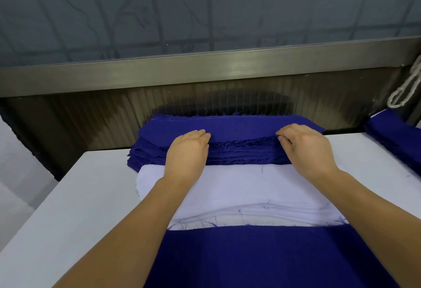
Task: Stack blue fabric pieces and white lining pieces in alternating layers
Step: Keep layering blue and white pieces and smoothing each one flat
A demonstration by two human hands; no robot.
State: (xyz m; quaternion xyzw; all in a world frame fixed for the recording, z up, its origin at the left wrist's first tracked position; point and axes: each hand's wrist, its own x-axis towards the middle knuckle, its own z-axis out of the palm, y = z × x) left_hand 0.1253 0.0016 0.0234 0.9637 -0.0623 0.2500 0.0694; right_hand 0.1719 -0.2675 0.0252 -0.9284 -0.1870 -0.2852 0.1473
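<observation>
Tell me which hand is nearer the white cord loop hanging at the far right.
Right. The right hand grips the blue stack's front edge toward the side where the white cord loop hangs; the left hand rests on that stack farther from the cord.

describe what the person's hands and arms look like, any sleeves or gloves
Both are bare: the left hand and right hand wear no gloves, rings or watch that can be seen. The forearms are uncovered up to the frame's edge, with no sleeves in view.
</observation>
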